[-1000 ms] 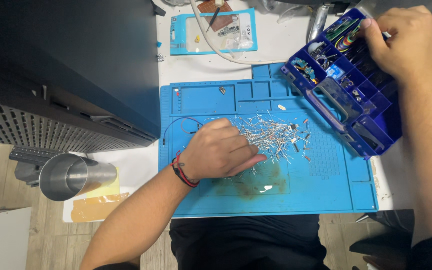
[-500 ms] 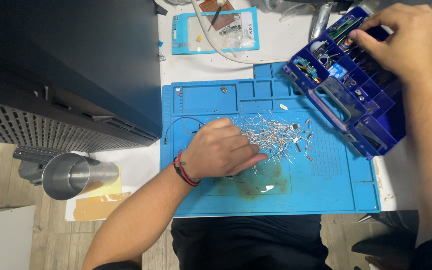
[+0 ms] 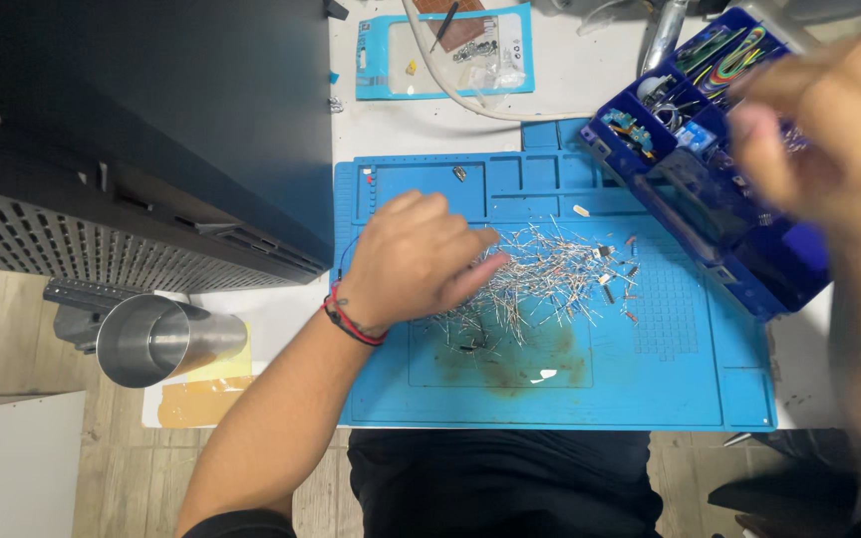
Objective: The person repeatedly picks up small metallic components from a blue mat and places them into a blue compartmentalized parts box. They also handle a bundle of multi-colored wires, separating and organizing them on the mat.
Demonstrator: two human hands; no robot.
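left hand (image 3: 416, 261) lies flat, fingers spread on the component pile (image 3: 540, 279) mid blue mat (image 3: 560, 399); blurred right hand (image 3: 839, 130), grip unclear, hovers over the parts box (image 3: 719, 229). sorting goes best with light fingertips.

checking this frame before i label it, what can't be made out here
Head view:
- right hand: motion-blurred, cut off by the right edge; grip unclear.
- blue organiser box: partly hidden by that hand.
- pile of small metal-legged parts: too small to identify; part lies under the left hand.
- left fingers: tips bury in the pile.
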